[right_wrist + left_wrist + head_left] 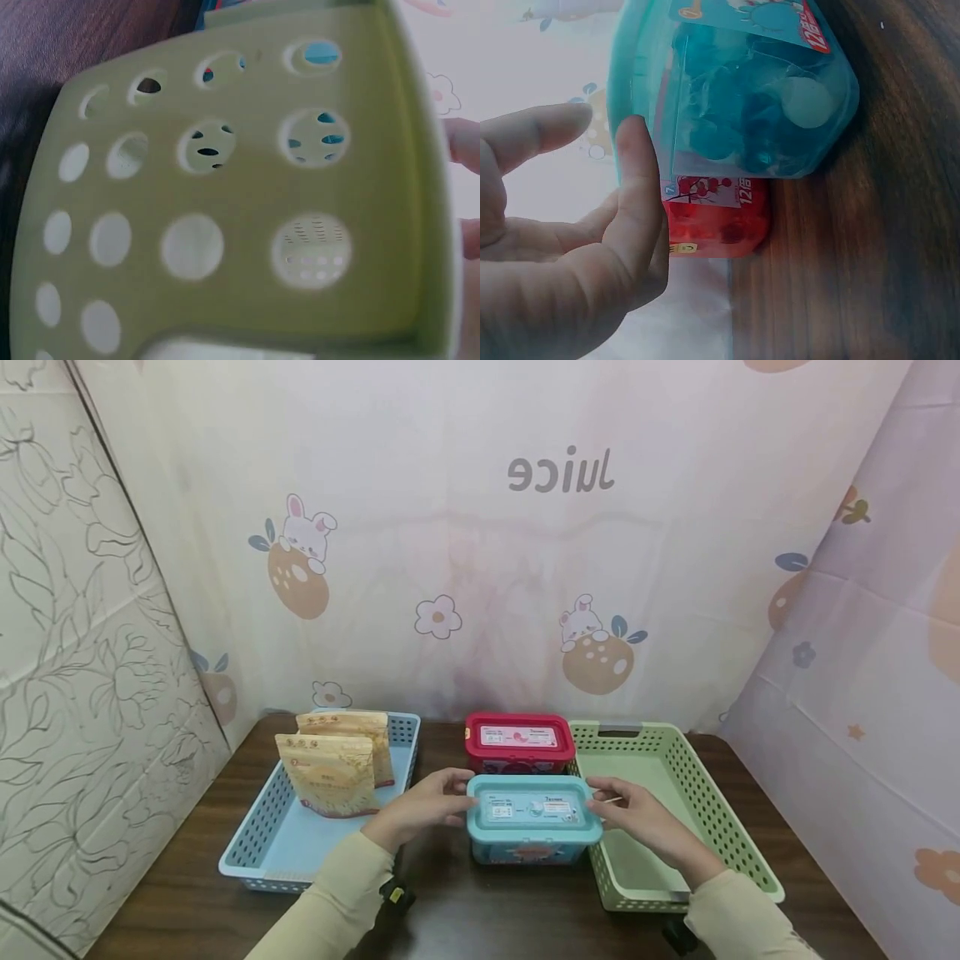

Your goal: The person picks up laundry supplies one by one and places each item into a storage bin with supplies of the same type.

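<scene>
A teal plastic tub [534, 818] with a labelled lid stands on the table in the middle of the head view. At its left end is my left hand [427, 810]; in the left wrist view a fingertip lies right at the lid's edge, with the other fingers loosely spread. My right hand [637, 818] is at the opposite end, fingertips by the lid's rim. The right wrist view shows mostly the perforated wall of a green basket [247, 187], with two fingers [466, 146] showing beyond it. Rounded shapes show through the tub's clear side [742, 112].
Behind the teal tub stands a similar red tub [519, 743]. The green basket reaches along the right, close against both tubs. To the left, a blue basket [281, 852] holds two yellow pouches [330, 774] standing up. A printed curtain [450, 552] hangs behind the table.
</scene>
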Demonstrator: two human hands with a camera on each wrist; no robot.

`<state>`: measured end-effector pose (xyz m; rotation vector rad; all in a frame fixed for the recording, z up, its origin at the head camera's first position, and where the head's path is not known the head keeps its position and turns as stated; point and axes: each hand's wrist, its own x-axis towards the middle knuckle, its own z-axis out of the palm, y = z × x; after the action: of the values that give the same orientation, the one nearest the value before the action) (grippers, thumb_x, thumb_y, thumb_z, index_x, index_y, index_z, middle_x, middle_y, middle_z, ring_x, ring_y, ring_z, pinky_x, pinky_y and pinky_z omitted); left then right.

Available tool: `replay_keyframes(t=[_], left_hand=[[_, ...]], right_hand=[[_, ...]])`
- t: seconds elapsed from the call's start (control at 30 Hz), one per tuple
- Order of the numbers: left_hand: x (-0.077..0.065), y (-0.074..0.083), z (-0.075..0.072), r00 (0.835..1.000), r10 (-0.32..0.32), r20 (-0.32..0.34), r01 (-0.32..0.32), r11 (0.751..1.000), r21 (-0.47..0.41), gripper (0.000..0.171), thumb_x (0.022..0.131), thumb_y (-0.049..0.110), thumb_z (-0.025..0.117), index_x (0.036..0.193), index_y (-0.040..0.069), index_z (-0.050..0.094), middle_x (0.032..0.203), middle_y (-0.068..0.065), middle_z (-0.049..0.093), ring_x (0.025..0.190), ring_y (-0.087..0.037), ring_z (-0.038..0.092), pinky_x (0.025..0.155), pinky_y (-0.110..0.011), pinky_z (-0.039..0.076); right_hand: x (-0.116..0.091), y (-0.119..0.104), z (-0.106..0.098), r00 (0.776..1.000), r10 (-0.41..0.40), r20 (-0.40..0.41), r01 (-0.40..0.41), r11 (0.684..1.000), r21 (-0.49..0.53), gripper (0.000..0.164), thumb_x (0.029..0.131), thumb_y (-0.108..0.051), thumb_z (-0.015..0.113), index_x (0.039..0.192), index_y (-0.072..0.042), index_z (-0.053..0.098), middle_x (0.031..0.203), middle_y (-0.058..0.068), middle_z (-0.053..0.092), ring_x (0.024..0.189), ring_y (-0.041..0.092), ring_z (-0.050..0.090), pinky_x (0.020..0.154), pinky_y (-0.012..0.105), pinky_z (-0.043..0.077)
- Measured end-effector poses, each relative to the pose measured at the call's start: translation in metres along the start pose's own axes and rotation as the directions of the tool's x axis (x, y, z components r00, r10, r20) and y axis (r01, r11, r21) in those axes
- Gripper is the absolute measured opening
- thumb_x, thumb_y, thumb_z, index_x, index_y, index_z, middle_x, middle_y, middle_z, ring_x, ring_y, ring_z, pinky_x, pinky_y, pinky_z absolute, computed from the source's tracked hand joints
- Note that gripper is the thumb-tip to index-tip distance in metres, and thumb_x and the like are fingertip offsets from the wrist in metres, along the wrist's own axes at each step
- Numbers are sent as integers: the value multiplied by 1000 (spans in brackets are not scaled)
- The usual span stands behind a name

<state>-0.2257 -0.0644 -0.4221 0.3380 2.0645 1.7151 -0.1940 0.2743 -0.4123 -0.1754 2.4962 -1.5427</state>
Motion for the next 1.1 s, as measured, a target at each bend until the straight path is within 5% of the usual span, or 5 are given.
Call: replay_keyframes(t=[0.67, 0.9, 1.1], left_hand=[[1, 1, 6, 998, 61, -4, -60, 993, 101, 57, 92, 10, 71, 140, -7, 45, 112, -15, 56, 94, -22, 61, 81, -40, 59], [0, 3, 5, 997, 73, 1, -72, 985, 156, 55, 94, 11, 70, 140, -6, 46, 111, -14, 56, 93, -22, 60, 80, -39, 60], [0, 6, 6, 992, 125, 0, -118, 938, 326, 53, 95, 11, 69, 139, -9, 47, 111, -13, 57, 99, -23, 57, 82, -39, 56]], right_hand=[[4, -4, -2, 1000, 9, -6, -10, 993, -120, 58, 95, -20, 71, 140, 10, 49, 107, 13, 63, 91, 23, 62, 78, 44, 58], [5, -11, -3, 998, -47, -33, 35, 954, -297, 53, 93, -21, 73, 134, 8, 56, 99, 7, 64, 87, 19, 59, 68, 34, 53], [5, -14, -2, 998, -68, -21, 56, 939, -341, 49, 92, -18, 73, 131, 9, 58, 94, 6, 63, 86, 19, 58, 69, 31, 52]])
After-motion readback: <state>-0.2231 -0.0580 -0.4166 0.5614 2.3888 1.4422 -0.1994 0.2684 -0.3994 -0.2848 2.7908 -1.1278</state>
